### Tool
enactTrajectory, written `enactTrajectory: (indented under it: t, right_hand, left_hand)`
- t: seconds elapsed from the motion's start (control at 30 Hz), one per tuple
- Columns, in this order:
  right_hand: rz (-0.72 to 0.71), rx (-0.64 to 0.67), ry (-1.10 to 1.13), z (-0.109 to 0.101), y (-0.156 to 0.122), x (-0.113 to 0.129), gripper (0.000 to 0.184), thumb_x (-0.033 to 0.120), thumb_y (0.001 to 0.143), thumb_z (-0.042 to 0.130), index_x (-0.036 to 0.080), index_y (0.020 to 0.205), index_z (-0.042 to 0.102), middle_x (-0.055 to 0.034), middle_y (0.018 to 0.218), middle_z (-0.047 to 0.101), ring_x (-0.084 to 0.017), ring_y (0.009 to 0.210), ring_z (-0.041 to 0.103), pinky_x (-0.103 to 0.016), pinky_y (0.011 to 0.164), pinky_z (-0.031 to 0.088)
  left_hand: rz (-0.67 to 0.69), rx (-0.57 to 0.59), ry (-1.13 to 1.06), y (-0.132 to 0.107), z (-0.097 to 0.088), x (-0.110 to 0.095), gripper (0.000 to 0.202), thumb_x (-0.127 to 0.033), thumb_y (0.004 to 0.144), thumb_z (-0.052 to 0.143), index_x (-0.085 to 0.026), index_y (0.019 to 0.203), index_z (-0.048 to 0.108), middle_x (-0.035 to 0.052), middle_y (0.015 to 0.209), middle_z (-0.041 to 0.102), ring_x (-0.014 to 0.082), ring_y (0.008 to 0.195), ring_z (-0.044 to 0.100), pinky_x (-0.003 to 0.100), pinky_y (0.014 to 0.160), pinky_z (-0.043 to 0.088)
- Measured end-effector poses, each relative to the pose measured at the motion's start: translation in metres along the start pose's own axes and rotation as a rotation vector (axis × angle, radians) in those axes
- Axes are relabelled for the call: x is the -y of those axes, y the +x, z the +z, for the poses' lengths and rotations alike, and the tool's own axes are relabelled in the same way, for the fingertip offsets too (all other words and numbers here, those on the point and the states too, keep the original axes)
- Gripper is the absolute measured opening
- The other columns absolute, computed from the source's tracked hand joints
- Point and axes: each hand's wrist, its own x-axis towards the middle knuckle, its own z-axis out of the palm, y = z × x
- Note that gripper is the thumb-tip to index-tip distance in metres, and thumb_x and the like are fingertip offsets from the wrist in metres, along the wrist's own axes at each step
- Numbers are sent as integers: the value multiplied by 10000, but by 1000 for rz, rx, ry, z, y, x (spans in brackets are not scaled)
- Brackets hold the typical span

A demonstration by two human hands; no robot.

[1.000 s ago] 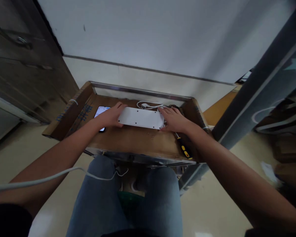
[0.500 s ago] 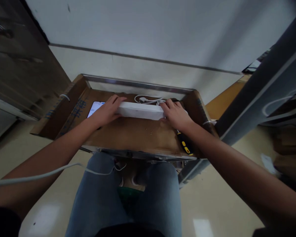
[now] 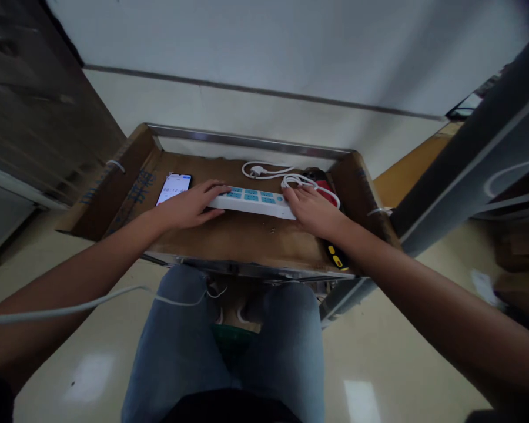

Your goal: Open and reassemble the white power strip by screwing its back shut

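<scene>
A white power strip [image 3: 252, 202] with blue sockets facing up lies across the cardboard-lined shelf, held at both ends. My left hand [image 3: 196, 203] grips its left end, thumb along the near side and fingers over the top. Around the right end, my right hand [image 3: 311, 207] is closed, with its fingertips partly hidden. The strip's white cord [image 3: 297, 180] loops behind my right hand, and its plug [image 3: 258, 171] rests near the back of the shelf. A yellow-and-black screwdriver handle [image 3: 336, 257] shows beneath my right forearm.
Left of my left hand lies a lit phone [image 3: 174, 184] showing a timer. A red and black object [image 3: 325, 187] sits behind my right hand. Small screw-like bits [image 3: 272, 230] lie on the cardboard [image 3: 229, 241]. Raised cardboard sides [image 3: 365, 197] bound the shelf. A grey post stands at right.
The power strip has turned from showing a plain white side to showing its blue sockets upward. Both hands have stayed at its ends and shifted slightly.
</scene>
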Motion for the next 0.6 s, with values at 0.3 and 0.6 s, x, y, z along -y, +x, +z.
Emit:
enactTrajectory:
  t: [0.3,0.6]
  right_hand:
    - [-61,76,66,10,10,-13,920,121,760,728,81,1611,381,-259,1664,408,-441,1518,441,-595,1246,384]
    - [-83,42,246,1,22,-16,1038,703,863,687,177,1673,306,-203,1687,409,-417,1545,418,-619,1263,354]
  left_hand:
    - [-78,182,-69,25,-12,17,809,-651,899,649,-238,1570,463,152,1604,507,328,1478,508,458,1239,406]
    - [-103,99,-38,33,-1,28,906,-578,718,808,-207,1492,520,170,1478,598,378,1391,556,500,1193,441]
